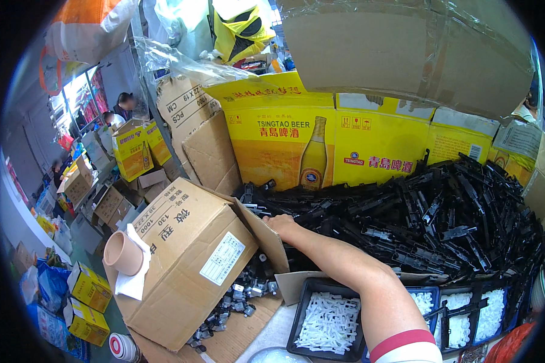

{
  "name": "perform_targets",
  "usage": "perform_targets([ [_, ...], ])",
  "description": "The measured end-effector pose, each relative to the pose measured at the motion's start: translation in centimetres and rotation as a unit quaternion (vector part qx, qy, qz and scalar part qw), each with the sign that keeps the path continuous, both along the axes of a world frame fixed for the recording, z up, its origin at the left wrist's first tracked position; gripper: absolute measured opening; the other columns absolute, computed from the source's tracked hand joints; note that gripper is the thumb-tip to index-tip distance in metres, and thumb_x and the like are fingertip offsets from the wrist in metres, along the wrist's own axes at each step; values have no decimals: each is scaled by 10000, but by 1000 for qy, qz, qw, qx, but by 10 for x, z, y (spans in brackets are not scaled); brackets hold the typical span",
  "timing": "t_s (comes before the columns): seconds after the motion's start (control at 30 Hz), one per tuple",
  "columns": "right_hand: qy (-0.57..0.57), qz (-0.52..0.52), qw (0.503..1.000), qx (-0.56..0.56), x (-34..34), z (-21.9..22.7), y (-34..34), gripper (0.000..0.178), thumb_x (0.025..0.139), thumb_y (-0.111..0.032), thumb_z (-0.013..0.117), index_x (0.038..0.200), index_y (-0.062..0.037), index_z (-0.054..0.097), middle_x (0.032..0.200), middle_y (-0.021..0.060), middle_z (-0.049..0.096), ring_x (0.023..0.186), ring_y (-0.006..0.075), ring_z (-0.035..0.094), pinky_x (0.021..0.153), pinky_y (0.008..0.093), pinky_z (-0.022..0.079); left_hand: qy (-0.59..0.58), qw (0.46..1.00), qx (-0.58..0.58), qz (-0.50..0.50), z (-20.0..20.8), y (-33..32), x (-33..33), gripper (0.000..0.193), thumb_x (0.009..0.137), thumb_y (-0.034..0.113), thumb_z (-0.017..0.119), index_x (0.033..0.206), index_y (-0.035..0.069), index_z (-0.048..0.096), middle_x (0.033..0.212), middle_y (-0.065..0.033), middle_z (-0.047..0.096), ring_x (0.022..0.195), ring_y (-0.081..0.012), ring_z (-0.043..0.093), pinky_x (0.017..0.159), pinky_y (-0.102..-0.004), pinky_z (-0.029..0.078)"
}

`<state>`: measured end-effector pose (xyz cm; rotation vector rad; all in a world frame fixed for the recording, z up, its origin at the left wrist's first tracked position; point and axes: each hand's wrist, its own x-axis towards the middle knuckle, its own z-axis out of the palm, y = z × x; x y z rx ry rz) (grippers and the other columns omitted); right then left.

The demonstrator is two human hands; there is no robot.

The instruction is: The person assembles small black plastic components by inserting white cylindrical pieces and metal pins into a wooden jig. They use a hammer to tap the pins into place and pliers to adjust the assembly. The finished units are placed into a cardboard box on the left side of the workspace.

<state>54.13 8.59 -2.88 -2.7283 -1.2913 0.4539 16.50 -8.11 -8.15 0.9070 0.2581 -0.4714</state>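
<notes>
My right arm reaches in from the lower right across the bench. At its end, my right hand (281,223) is at the left edge of a big heap of black plastic parts (399,212), beside the raised flap of a cardboard box (181,248). The flap and the hand itself hide my fingers, so their grip does not show. Small metal motors (239,296) spill from the tilted box onto flat cardboard. Under my forearm stands a black tray (300,342) of small white plastic pieces (330,320). My left hand is out of view.
Yellow cartons (381,136) wall the heap's back. A beige cup (123,254) stands on white paper on the box. More trays of white parts (489,314) line the lower right, a black part (457,310) across them. A lidded container (122,346) is lower left. People work far left.
</notes>
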Motion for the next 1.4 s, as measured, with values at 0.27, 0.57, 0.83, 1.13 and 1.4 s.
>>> perform_targets([
  [0.27,-153,-28,987,47,-16,31,-11,318,749,-181,558,1044,-64,538,949,115,630,870,266,616,751,541,414,5,1000,0,-8,6,4,-2,233,822,202,574,991,50,524,854,-43,566,728,-115,528,620,-251,434],
  [0.57,-268,-104,954,88,31,157,-96,324,667,-147,604,986,-99,578,928,115,627,876,258,608,721,410,476,-9,1000,-2,-22,-12,2,-4,292,827,205,578,1068,51,519,951,-57,593,841,-125,555,715,-273,459],
  [0.83,-220,-140,959,116,-27,256,-210,599,594,-194,666,1154,-90,484,933,155,609,910,309,567,770,399,453,-45,990,87,-99,9,6,4,326,833,191,566,1116,41,502,1013,-70,589,922,-154,558,761,-287,465],
  [1.13,-279,-32,958,56,-157,218,-318,421,625,-77,556,1042,-70,497,796,156,596,772,315,593,657,412,475,-17,1000,25,3,6,3,1,250,787,34,579,1029,-26,561,752,-75,586,656,-135,561,610,-251,478],
  [1.4,-333,-26,943,2,-220,105,-373,366,714,-88,540,1074,-93,474,809,92,560,800,249,559,662,398,399,-115,988,103,-4,5,-12,5,204,784,33,596,985,1,582,741,-58,586,626,-105,554,560,-224,459],
])
